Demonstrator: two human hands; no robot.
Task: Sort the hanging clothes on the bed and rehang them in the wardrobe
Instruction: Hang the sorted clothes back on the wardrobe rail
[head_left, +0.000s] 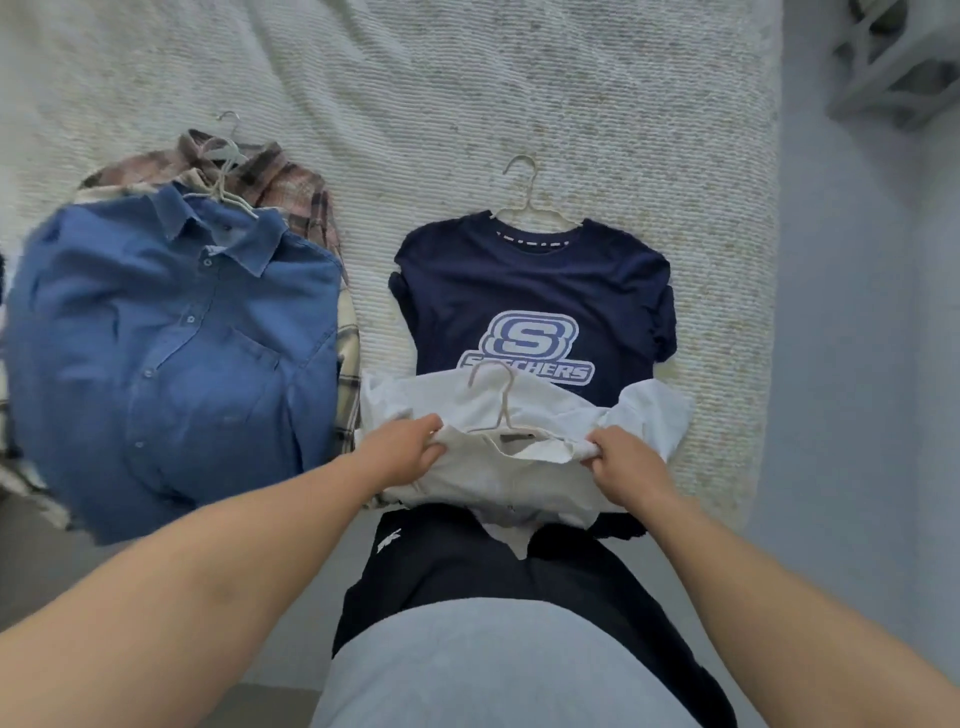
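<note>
Sorting from my left, I am looking at 1 pile on the bed (467, 78): a blue shirt (171, 358) is lying on top of a pink plaid shirt (280, 179) and a yellowish plaid one whose edge is showing at its right side, their hangers (223, 166) bunched together at the collars. My left hand (408, 449) is pinching the left shoulder of the white shirt (498, 467), fingers curled into the cloth. Its hanger (496, 400) is sitting in the neck opening with the hook pointing away from me. My right hand (621, 462) is gripping the right shoulder, clamped on a fold of fabric. The white shirt is overlapping the lower part of the navy T-shirt (530, 296), which is lying flat on its own hanger (524, 200) to the right of the blue pile.

To do this step well, I am thinking both shoulders should be seated squarely on the hanger arms before I lift. The collar is looking crumpled, so pulling the 2 sides evenly apart should be smoothing it. Lifting unevenly would likely be tipping the shirt off 1 end.
</note>
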